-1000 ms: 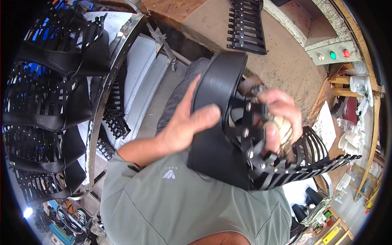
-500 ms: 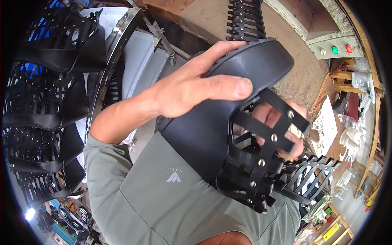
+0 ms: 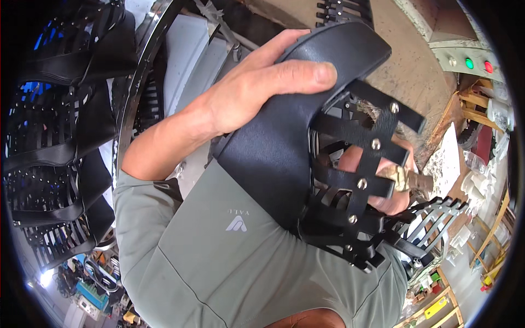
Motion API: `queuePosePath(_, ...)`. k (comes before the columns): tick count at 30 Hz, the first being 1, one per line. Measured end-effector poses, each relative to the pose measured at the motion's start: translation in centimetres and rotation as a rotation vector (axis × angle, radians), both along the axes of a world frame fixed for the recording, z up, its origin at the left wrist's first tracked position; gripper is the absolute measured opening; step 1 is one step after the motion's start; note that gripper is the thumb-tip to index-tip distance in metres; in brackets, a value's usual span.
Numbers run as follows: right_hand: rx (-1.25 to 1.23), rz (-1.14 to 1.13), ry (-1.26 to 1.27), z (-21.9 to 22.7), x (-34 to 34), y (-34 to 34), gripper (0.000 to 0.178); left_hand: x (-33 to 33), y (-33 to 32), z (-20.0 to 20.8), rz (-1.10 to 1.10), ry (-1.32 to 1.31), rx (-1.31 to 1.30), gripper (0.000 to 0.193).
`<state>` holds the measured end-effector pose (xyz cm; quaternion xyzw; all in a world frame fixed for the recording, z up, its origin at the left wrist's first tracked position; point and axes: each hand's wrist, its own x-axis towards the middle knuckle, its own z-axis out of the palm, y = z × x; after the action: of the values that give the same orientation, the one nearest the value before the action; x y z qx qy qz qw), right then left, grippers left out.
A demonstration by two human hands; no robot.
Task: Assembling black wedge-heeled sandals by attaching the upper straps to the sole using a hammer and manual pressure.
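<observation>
A black wedge sandal [image 3: 268, 164] with a thick sole and a cage of riveted straps [image 3: 372, 145] is held up before my chest, sole tilted toward me. My left hand [image 3: 257, 82] is closed round the sole, thumb lying across its smooth underside and fingers behind the far edge. Beyond the straps, partly hidden by them, my right hand [image 3: 402, 199] is closed round a tool with a gold-coloured band [image 3: 402, 178]. A brownish part of the tool sticks out to the right; the rest is hidden, so its kind is unclear.
Racks of black strappy sandals [image 3: 104, 126] fill the left side, edged by a curved metal rim [image 3: 158, 38]. More strapped uppers show at the top [image 3: 344, 11] and lower right [image 3: 432, 224]. A brown worktop [image 3: 404, 71] lies ahead, with a control panel [image 3: 462, 61] of coloured buttons beyond.
My left hand and the sandal have shifted slightly upward in view, and the strap cage has turned more toward me. The gold-banded tool in my right hand shows more plainly.
</observation>
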<state>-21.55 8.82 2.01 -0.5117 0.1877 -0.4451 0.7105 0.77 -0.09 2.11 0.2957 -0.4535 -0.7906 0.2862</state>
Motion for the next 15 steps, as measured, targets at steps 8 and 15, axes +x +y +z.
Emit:
queuePosePath(8, -0.375, -0.226, -0.054, -4.4, 2.8, 3.4, 0.021, 1.5, 0.6, -3.2, 0.074, -0.051, 0.221, 0.063)
queuePosePath(15, -0.441, -0.289, 0.224, -2.5, 1.5, 3.6, 0.026, 1.8, 1.2, -1.6, 0.08, -0.091, 0.215, 0.058)
